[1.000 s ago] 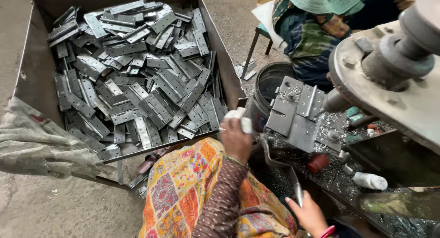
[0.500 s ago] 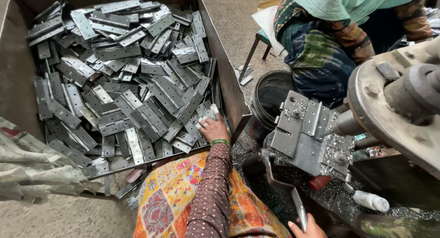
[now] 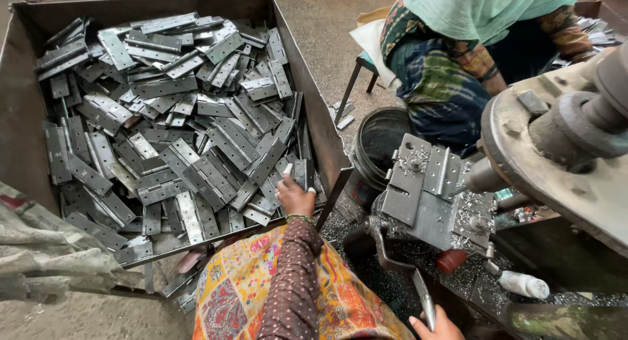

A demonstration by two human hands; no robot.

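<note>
My left hand reaches into the near right corner of a large metal bin and grips a grey steel hinge, lifting it upright off the heap of several hinges. My right hand shows only partly at the bottom edge, closed around the end of a metal lever handle. The lever leads up to a steel jig plate with a hinge leaf set on it, in front of the drilling machine.
A black bucket stands between the bin and the jig. Another person sits beyond it on a stool. The machine's large round head fills the right. Metal shavings cover the bench; a sack lies left.
My left hand has moved from beside the jig and bucket into the bin and has closed on a hinge. My right hand stays at the lever.
</note>
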